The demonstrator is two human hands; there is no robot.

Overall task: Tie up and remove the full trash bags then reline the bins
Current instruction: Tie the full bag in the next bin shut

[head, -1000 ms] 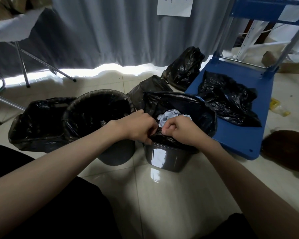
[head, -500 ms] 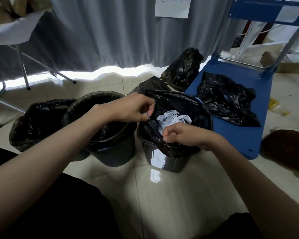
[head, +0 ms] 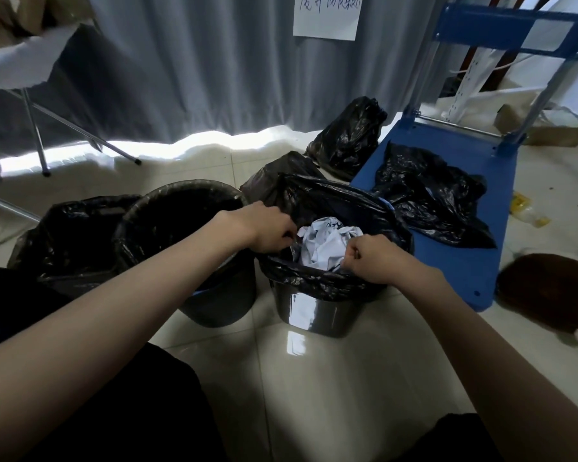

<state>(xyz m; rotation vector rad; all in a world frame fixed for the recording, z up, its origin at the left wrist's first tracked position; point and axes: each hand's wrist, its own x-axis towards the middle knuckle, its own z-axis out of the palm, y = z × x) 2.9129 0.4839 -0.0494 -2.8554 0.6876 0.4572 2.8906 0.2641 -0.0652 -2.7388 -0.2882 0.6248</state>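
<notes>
My left hand (head: 270, 228) and my right hand (head: 372, 260) are both at the mouth of the grey bin (head: 314, 316), which stands on the tiled floor (head: 314, 395). The fingers (head: 287, 235) of my left hand are curled together, pinching the black trash bag (head: 317, 283) at the left side of the bin's rim. The fingers of my right hand are closed into a fist on the bag's edge at the right side of the rim. Between my two hands, inside the bin, sits a wad of crumpled white paper (head: 324, 245), filling the bag close to its top. The far side of the bag stands up loose above the bin's back rim.

Just left of the grey bin, touching or nearly touching it, is a round dark bin (head: 214, 305) with a black liner folded over its rim. Left of that one is a third bin draped in black plastic (head: 77, 235). Behind the grey bin, two filled black bags (head: 347, 135) rest on the floor near the curtain (head: 181, 78). To the right of the grey bin, close beside it, is a blue cart (head: 454, 261), and a crumpled black bag (head: 424, 191) lies flat on its deck.
</notes>
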